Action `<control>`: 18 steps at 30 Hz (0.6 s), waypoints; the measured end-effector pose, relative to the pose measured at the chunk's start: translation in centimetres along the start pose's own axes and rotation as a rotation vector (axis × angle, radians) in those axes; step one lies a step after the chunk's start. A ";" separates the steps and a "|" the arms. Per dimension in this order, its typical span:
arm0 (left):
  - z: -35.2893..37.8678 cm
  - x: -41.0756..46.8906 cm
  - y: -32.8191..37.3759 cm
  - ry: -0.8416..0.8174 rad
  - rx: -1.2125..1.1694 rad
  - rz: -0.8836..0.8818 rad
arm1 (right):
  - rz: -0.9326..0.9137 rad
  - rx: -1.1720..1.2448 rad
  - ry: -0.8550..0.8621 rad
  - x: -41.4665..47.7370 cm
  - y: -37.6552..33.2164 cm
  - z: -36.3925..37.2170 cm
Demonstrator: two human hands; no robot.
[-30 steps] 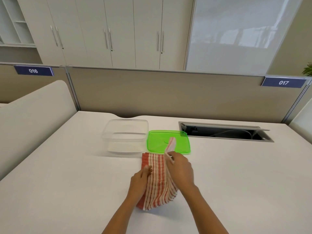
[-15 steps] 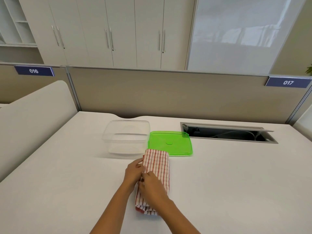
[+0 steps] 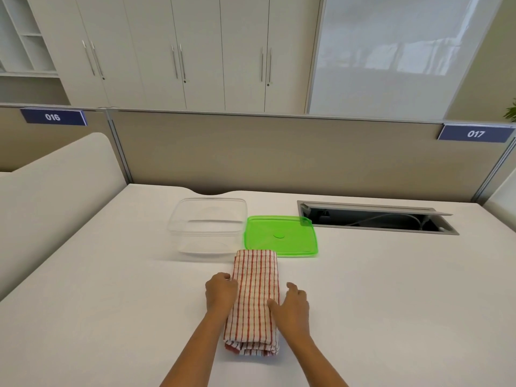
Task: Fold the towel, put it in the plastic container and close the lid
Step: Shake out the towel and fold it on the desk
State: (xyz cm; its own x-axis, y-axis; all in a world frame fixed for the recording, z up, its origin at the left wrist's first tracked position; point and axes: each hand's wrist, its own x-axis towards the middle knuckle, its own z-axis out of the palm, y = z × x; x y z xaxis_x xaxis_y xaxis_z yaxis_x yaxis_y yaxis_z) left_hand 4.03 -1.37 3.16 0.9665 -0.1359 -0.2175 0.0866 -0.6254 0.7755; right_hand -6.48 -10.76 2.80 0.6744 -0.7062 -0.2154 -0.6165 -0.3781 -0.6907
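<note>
A red-and-white striped towel point(image 3: 254, 297) lies folded into a long narrow strip on the white table, pointing away from me. My left hand point(image 3: 220, 293) rests curled against its left edge. My right hand point(image 3: 291, 305) lies at its right edge, fingers spread, thumb on the cloth. Beyond the towel's far end stands the clear plastic container point(image 3: 206, 219), open and with nothing inside. The green lid point(image 3: 282, 238) lies flat just right of the container; the towel's far end touches or slightly overlaps its near edge.
An open cable slot point(image 3: 374, 219) is sunk in the table at the back right. A beige partition point(image 3: 279, 155) runs along the far edge. A padded divider point(image 3: 50, 196) bounds the left side.
My right hand laid the raised flap over, making the towel a narrow strip. It then moved off the cloth to the right edge. My left hand stayed at the left edge.
</note>
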 end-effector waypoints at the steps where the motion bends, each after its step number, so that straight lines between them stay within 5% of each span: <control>1: 0.0 -0.1 0.1 -0.010 0.009 0.000 | 0.033 0.021 -0.053 0.2 0.1 0.1; 8: 0.6 -0.3 0.1 -0.092 0.031 0.008 | -0.004 0.205 -0.144 0.2 -0.5 -0.1; 11: -1.0 -0.2 1.2 -0.098 -0.014 0.269 | -0.194 0.058 -0.118 0.2 -1.2 -1.7; 14: -4.3 0.0 3.6 -0.299 -0.140 0.617 | -0.396 -0.148 -0.125 0.3 -2.5 -4.1; 18: -8.2 0.7 5.8 -0.446 0.316 0.795 | -0.532 -0.266 -0.194 0.2 -4.9 -7.0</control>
State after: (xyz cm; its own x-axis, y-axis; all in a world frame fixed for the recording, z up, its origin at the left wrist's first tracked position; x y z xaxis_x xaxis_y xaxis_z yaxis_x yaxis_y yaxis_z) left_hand 7.15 1.19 12.32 0.5286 -0.8476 0.0468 -0.6855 -0.3937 0.6125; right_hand -6.14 -13.23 10.96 0.9630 -0.2682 -0.0277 -0.2390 -0.8017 -0.5479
